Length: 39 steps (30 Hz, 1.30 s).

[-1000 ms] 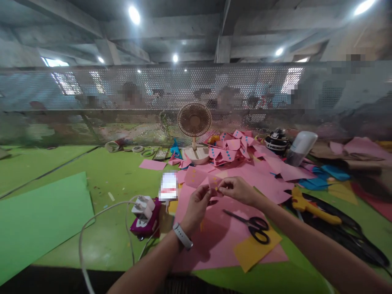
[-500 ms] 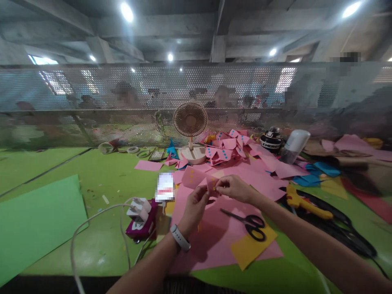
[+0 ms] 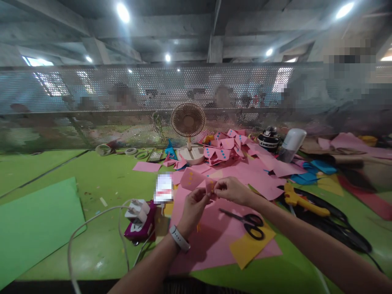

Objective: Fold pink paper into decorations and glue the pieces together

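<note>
My left hand, with a light watch band on the wrist, pinches the lower edge of a folded pink paper piece that carries small yellow marks. Against the right-hand panel of the same piece, the fingertips of my right hand are pressed together beside a yellow mark; any tiny bit between them is too small to tell. Under both hands spreads a large pink sheet. Black-handled scissors lie partly on it and partly on a yellow paper piece, below my right forearm.
A small fan stands at the back beside a pile of folded pink pieces. Left of my hands are a phone, a purple power strip with cables, and a green sheet. To the right lies a yellow glue gun.
Both hands stay at the pink piece, and my right fingertips have shifted only slightly against it. The whole view has moved a little.
</note>
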{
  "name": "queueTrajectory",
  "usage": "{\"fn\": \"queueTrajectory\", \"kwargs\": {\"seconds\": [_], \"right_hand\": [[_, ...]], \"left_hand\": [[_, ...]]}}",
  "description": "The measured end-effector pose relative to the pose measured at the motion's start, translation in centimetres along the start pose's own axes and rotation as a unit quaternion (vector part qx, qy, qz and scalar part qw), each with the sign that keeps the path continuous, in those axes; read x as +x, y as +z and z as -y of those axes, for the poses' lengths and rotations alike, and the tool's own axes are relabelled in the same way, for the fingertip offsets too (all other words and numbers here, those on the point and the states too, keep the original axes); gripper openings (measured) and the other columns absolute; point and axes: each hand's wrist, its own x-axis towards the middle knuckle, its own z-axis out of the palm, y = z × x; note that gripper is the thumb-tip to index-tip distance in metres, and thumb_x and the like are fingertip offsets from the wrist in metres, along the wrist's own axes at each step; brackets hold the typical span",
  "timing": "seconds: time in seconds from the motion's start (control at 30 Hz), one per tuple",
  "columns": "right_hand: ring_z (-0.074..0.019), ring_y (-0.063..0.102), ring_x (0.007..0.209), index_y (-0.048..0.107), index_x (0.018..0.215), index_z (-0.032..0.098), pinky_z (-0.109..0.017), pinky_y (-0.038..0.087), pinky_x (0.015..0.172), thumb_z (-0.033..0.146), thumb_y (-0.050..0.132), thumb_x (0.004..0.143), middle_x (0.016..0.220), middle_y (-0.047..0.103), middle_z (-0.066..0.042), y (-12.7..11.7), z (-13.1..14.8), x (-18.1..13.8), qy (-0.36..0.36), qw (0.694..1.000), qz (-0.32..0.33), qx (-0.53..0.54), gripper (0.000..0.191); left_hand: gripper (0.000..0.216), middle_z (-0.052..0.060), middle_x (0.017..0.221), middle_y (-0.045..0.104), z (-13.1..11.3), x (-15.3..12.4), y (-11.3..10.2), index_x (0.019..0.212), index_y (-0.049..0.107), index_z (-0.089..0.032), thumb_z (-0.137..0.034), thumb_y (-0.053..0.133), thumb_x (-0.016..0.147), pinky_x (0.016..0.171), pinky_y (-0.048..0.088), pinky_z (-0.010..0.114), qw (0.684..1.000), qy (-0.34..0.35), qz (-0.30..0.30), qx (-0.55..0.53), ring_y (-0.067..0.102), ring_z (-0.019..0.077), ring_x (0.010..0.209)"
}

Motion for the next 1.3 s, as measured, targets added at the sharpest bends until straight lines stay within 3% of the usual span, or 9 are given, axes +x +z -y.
{"fn": "queueTrajectory", "kwargs": {"seconds": [0.3,0.4,0.53,0.63,0.83,0.97,1.3], "right_hand": [[-0.0105,0.05,0.05,0.069,0.064,0.016,-0.021,0.033,0.049,0.02,0.054,0.071,0.057,0.063,-0.001,0.7,-0.4,-0.3,-0.001,0.999,-0.026,-0.04,0.017],[-0.0125,0.053,0.057,0.067,0.066,0.017,-0.023,0.036,0.054,0.024,0.056,0.073,0.063,0.065,-0.002,0.2,-0.4,-0.4,-0.006,0.992,-0.092,-0.082,0.015],[-0.0158,0.057,0.076,0.064,0.087,0.018,-0.026,0.042,0.067,0.03,0.056,0.077,0.086,0.065,-0.005,-0.4,-1.3,-0.2,-0.032,0.978,-0.191,-0.075,0.018],[-0.0166,0.057,0.083,0.064,0.086,0.018,-0.028,0.043,0.073,0.033,0.055,0.08,0.088,0.063,-0.005,-0.2,-2.3,0.0,-0.063,0.985,-0.155,-0.032,0.018],[-0.016,0.058,0.076,0.063,0.079,0.016,-0.028,0.044,0.072,0.036,0.054,0.081,0.08,0.063,-0.004,0.6,-2.7,0.2,-0.03,0.993,-0.103,0.051,0.022],[-0.0162,0.058,0.076,0.063,0.078,0.015,-0.028,0.044,0.072,0.035,0.056,0.08,0.08,0.062,-0.004,0.8,-1.9,0.1,-0.025,0.992,-0.107,0.064,0.021],[-0.0168,0.058,0.077,0.064,0.078,0.017,-0.03,0.045,0.074,0.036,0.056,0.08,0.081,0.064,-0.004,1.4,-2.0,0.2,-0.043,0.991,-0.105,0.077,0.021]], "left_hand": [[0.024,0.007,0.081,0.069,-0.5,-0.1,0.1,0.085,0.067,-0.013,-0.033,0.066,0.074,0.069,0.047,0.026,1.0,0.016,-0.006,0.019,0.062,0.0156,0.071],[0.025,0.007,0.08,0.069,-0.6,-0.1,0.0,0.085,0.066,-0.012,-0.034,0.066,0.073,0.068,0.047,0.025,0.999,0.02,-0.013,0.022,0.061,0.0151,0.07],[0.025,0.006,0.079,0.069,-0.4,0.0,-0.2,0.084,0.066,-0.012,-0.034,0.067,0.072,0.068,0.046,0.025,0.999,0.017,-0.024,0.014,0.06,0.0147,0.071],[0.025,0.006,0.08,0.068,-0.2,0.0,-0.3,0.086,0.066,-0.013,-0.034,0.067,0.073,0.07,0.045,0.025,1.0,0.019,-0.024,0.003,0.06,0.0148,0.074],[0.022,0.004,0.083,0.065,-0.5,-0.5,-0.2,0.088,0.064,-0.015,-0.033,0.064,0.076,0.072,0.046,0.025,0.999,0.007,-0.017,-0.051,0.059,0.014,0.076],[0.023,0.003,0.079,0.064,-0.5,-0.4,-0.1,0.087,0.063,-0.014,-0.033,0.065,0.075,0.071,0.046,0.026,0.997,-0.005,-0.012,-0.079,0.058,0.0126,0.071],[0.023,0.002,0.067,0.061,-0.4,0.0,-0.5,0.075,0.062,-0.011,-0.033,0.067,0.074,0.061,0.042,0.021,0.998,0.045,-0.035,-0.003,0.053,0.0103,0.062]]}}
